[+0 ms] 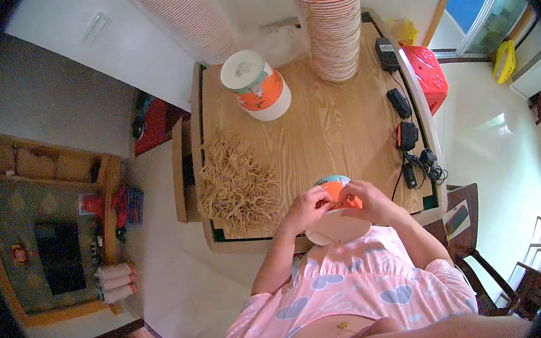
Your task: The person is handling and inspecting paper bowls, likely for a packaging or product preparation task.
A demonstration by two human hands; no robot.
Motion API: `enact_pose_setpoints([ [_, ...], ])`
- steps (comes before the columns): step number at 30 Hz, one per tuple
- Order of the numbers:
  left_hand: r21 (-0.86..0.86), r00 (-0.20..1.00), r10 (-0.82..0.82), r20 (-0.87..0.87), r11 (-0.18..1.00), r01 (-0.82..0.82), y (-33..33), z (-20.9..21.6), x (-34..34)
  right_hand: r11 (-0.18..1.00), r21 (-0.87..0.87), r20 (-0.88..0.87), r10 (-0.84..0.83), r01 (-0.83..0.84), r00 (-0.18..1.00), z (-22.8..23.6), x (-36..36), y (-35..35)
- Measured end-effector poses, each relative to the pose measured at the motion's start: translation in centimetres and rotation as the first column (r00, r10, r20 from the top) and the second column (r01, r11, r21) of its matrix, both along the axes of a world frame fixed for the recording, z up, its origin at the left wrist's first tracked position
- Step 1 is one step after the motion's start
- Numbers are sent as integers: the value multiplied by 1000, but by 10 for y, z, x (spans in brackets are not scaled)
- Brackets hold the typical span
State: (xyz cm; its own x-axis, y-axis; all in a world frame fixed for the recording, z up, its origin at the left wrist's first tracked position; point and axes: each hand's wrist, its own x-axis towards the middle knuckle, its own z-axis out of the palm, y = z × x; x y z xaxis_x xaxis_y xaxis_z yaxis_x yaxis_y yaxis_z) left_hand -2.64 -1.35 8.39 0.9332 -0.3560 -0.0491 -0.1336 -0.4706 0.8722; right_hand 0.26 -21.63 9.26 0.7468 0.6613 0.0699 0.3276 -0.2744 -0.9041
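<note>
Close to my body, at the table's near edge, is a paper tub [338,225] with an orange and teal printed band and a white part facing me. My left hand [307,209] and my right hand [371,202] grip it from either side, fingers bent and pinched close together over the orange band. A thin line like a cord shows on the white part; what lies between the fingertips is too small to make out. Left of my hands lies a loose heap of tan twine cords [236,183].
On the wooden table [325,135] stand upturned paper tubs [267,94], a tall stack of tubs [335,38] and a leaning pale stack [190,21]. Black adapters and a cable tangle [421,167] line the right edge. A red plastic stool [426,75] stands beyond it.
</note>
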Motion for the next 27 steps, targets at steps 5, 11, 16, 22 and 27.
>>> enact_pose_setpoints([
  [5, 12, 999, -1, 44, 1000, 1, -3, 5, 1, 980, -196, 283, 14, 43, 959, 6, -13, 5],
  [11, 35, 999, 36, -24, 999, -36, 0, 6, 1, 985, -162, 295, -13, 63, 955, 5, -15, 7],
  [16, 134, 999, -3, 52, 991, -4, -1, 10, 4, 989, -116, 350, -46, 92, 936, 3, -14, 9],
  [22, 205, 991, -15, 130, 979, -12, -9, 13, 9, 987, -155, 424, 29, 41, 905, 0, -3, 3],
  [27, 242, 948, 248, 201, 925, -294, 5, -4, 16, 950, -141, 173, -255, 280, 951, -6, 4, -5],
])
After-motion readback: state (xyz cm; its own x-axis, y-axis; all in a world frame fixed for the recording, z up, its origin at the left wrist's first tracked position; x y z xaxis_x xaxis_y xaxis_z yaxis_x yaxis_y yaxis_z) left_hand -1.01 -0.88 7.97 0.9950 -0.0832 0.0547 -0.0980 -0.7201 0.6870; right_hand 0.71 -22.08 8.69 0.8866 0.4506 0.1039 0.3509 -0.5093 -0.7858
